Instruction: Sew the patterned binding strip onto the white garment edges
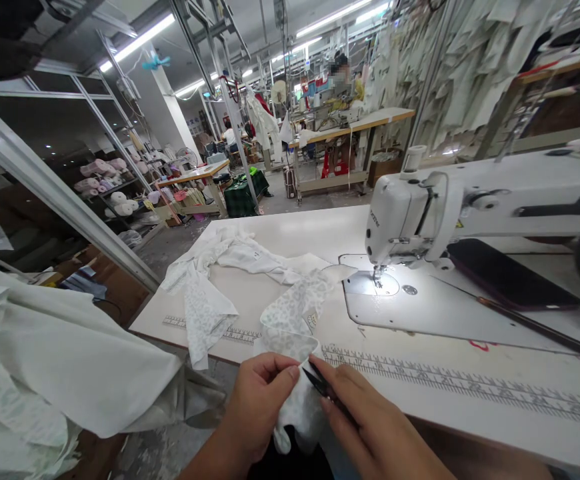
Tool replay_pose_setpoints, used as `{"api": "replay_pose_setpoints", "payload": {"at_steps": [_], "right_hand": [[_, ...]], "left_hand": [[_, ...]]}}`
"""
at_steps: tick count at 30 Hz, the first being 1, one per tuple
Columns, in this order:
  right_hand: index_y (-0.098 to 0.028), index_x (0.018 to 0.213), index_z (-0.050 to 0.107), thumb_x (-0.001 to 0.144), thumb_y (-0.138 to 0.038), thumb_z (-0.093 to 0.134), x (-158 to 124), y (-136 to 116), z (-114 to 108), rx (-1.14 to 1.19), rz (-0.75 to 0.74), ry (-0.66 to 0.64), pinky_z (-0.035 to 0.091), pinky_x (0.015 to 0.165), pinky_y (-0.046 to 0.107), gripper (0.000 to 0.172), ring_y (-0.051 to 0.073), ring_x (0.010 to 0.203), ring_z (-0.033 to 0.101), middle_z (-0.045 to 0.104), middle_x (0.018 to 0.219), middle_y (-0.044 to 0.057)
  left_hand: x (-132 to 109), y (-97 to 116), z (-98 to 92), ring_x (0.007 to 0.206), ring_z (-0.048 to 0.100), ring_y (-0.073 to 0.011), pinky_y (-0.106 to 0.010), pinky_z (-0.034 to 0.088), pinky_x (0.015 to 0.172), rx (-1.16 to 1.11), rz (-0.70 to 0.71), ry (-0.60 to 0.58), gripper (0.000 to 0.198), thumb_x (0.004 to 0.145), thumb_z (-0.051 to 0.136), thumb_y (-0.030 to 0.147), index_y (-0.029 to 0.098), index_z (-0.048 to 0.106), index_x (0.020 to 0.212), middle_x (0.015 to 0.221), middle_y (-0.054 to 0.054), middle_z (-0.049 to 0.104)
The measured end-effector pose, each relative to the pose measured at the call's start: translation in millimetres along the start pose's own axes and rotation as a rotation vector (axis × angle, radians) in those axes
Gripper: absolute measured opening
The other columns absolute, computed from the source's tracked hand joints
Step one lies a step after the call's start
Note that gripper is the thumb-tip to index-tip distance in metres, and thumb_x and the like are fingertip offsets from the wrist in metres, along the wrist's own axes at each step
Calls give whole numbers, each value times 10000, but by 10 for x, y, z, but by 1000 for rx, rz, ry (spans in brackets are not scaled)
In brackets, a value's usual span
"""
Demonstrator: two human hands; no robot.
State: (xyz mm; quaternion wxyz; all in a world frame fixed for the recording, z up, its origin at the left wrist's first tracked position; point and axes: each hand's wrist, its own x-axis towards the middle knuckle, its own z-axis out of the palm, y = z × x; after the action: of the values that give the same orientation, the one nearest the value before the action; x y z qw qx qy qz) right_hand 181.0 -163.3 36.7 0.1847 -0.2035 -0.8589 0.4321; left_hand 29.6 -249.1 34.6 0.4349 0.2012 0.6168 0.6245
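Pale patterned fabric [295, 303] runs from the sewing table over its front edge towards my lap. With thumb and forefinger together, my left hand [265, 393] pinches an edge of this fabric. Dark thread snips [316, 380] lie in my right hand [355, 413], their pointed blades right at the pinched edge. The right fingertips touch the cloth there too. A small printed label [311, 321] shows on the fabric just beyond my hands. The handles of the snips are mostly hidden by my fingers.
A white sewing machine [405, 213] stands to the right, its lamp lighting the metal plate [370, 303]. Near it lie a dark phone [513, 273] and a long thin pointed tool [540, 327]. A ruler strip [420, 377] follows the table's front edge. More cloth [80, 347] hangs at left.
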Motion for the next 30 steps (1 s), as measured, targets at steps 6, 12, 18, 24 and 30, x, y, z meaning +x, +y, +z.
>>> {"api": "replay_pose_setpoints", "payload": {"at_steps": [6, 12, 18, 24, 30], "right_hand": [[-178, 1360, 467, 968, -230, 374, -19, 12, 20, -53, -49, 47, 544, 864, 317, 406, 202, 1008, 637, 613, 1074, 105], [-186, 1392, 416, 981, -200, 315, -4, 87, 58, -95, -93, 37, 551, 870, 357, 424, 191, 968, 645, 599, 1074, 108], [-233, 1409, 392, 965, -169, 376, -46, 32, 48, -134, -137, 111, 571, 806, 319, 449, 194, 938, 657, 605, 1086, 92], [-250, 1432, 351, 971, -148, 365, -67, 71, 59, -146, -144, 89, 571, 809, 311, 472, 179, 920, 659, 604, 1055, 76], [-280, 1443, 334, 967, -152, 364, -43, 104, 58, -142, -154, 95, 585, 773, 316, 494, 185, 893, 672, 616, 1034, 72]], "left_hand": [[-3, 11, 20, 629, 547, -114, -206, 422, 605, 92, 46, 24, 247, 712, 757, 360, 119, 726, 752, 689, -35, 685], [11, -16, 12, 598, 509, -99, -200, 401, 576, 69, 38, 18, 226, 734, 729, 351, 125, 716, 747, 658, -15, 651], [26, 4, 21, 590, 467, -87, -194, 374, 567, 115, 67, 33, 193, 739, 712, 313, 125, 705, 694, 629, -4, 609], [61, -34, 28, 526, 451, -78, -198, 351, 526, -1, -8, 22, 249, 687, 752, 349, 108, 687, 681, 581, 1, 583], [59, -55, 37, 512, 445, -73, -194, 344, 507, -21, -22, 35, 271, 677, 764, 366, 107, 686, 680, 570, 7, 574]]}}
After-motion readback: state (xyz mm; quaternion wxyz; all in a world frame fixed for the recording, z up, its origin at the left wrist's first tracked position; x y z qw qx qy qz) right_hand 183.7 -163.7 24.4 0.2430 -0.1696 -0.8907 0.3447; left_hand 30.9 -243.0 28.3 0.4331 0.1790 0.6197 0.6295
